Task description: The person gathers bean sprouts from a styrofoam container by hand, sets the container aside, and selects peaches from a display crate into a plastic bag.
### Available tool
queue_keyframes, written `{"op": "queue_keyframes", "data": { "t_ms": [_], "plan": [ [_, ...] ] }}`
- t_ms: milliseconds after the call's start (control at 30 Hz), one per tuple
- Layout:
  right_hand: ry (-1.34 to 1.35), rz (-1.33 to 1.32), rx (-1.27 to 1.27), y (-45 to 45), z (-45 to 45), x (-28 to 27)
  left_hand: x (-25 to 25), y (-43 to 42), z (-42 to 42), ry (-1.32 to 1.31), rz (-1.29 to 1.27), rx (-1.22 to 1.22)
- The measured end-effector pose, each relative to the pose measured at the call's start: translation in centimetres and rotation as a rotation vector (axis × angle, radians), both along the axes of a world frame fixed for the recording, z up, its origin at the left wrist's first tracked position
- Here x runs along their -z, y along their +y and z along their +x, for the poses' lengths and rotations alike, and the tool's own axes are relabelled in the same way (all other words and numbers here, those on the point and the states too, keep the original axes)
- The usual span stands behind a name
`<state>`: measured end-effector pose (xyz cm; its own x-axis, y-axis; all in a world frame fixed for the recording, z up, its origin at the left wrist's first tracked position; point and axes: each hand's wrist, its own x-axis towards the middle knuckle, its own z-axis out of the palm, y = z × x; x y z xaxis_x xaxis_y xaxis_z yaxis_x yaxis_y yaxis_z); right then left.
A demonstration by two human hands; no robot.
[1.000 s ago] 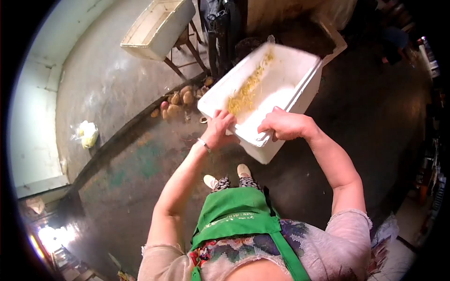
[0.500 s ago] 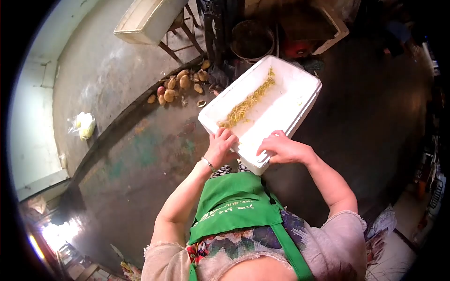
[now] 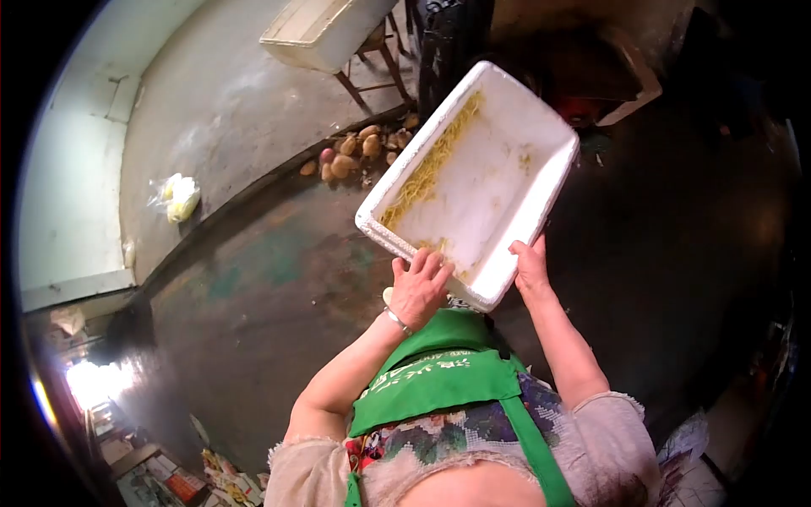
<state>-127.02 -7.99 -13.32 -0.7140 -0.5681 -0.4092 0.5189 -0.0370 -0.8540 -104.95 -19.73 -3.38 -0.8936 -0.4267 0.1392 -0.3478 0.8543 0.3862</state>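
A white foam box (image 3: 498, 177), tilted with its open side facing me, is held up between both my hands. Thin yellowish strands (image 3: 431, 173) lie along its left inner side, with a few scraps near the close end and on the right. My left hand (image 3: 420, 291) grips the near-left rim, fingers over the edge. At the right side near the close corner, my right hand (image 3: 530, 264) holds the rim with its thumb on top; its other fingers are partly hidden behind the wall.
Potatoes and other round produce (image 3: 346, 155) lie on the floor beyond the box. Another foam box (image 3: 317, 34) rests on a wooden stool (image 3: 380, 68). A plastic bag with a pale vegetable (image 3: 179, 198) sits at the left. An open container (image 3: 638, 80) stands at the upper right.
The box has tipped further, and the strands now lie against its left side. My right hand has shifted from the near end to the right side rim. The view has turned somewhat.
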Motion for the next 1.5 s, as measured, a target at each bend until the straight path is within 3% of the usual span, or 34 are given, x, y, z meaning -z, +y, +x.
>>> {"op": "queue_keyframes", "data": {
  "t_ms": [67,167,233,300,400,533,633,700,800,900,967,1033,1167,1267,1333,1400,1467,1500],
  "plan": [
    [-0.042,0.026,0.059,-0.7,0.5,-1.6,-3.3,-1.4,1.7,0.116,0.04,-0.044],
    [0.0,0.027,0.067,0.6,1.5,-6.6,-8.5,-4.9,4.4,0.265,-0.113,-0.24],
    [0.045,0.019,0.065,2.4,2.1,-7.9,-10.5,-6.1,6.1,0.279,0.187,-0.355],
    [0.049,-0.008,0.05,1.8,2.8,-7.6,-9.2,-6.8,6.7,0.208,0.618,-0.302],
    [0.088,-0.048,0.008,-1.0,2.7,-7.2,-4.2,-8.2,6.8,0.469,0.985,-0.356],
    [0.061,-0.095,-0.063,-2.6,3.1,-6.1,-1.3,-8.8,7.9,0.494,0.841,-0.451],
    [0.109,-0.046,-0.099,-2.7,3.2,-6.9,-2.9,-7.6,7.6,0.494,0.739,-0.57],
    [0.203,-0.051,-0.143,-0.8,3.7,-9.2,-5.7,-5.0,8.2,0.475,0.404,-0.518],
    [0.395,-0.068,-0.183,1.4,4.0,-8.5,-5.3,-1.6,10.2,0.494,0.276,-0.466],
    [0.477,0.036,-0.233,-1.8,2.7,-4.2,0.1,-3.9,10.2,0.445,0.34,-0.56],
    [0.287,-0.072,-0.291,-5.0,2.2,-6.6,1.5,-6.8,10.2,0.48,0.487,-0.593],
    [0.265,-0.092,-0.311,-5.9,1.9,-6.7,1.8,-7.4,10.5,0.461,0.567,-0.593],
    [0.31,0.009,-0.393,-6.8,1.0,-7.0,1.3,-8.5,11.3,0.455,0.77,-0.634],
    [0.246,0.164,-0.572,-6.9,0.6,-9.3,-2.2,-10.1,12.0,0.38,0.906,-0.645],
    [0.289,0.111,-0.596,-8.9,0.2,-9.6,-4.6,-11.6,12.4,0.338,0.967,-0.656],
    [0.027,0.1,-0.761,-13.9,-2.0,-7.8,-4.7,-16.2,12.1,0.236,1.014,-0.61],
    [-0.147,0.12,-0.846,-11.9,0.0,-5.7,-2.8,-19.3,12.4,0.043,1.053,-0.572],
    [-0.184,0.151,-0.843,-9.7,1.0,-4.3,-1.9,-16.8,13.1,-0.034,0.984,-0.633]
  ]
}}
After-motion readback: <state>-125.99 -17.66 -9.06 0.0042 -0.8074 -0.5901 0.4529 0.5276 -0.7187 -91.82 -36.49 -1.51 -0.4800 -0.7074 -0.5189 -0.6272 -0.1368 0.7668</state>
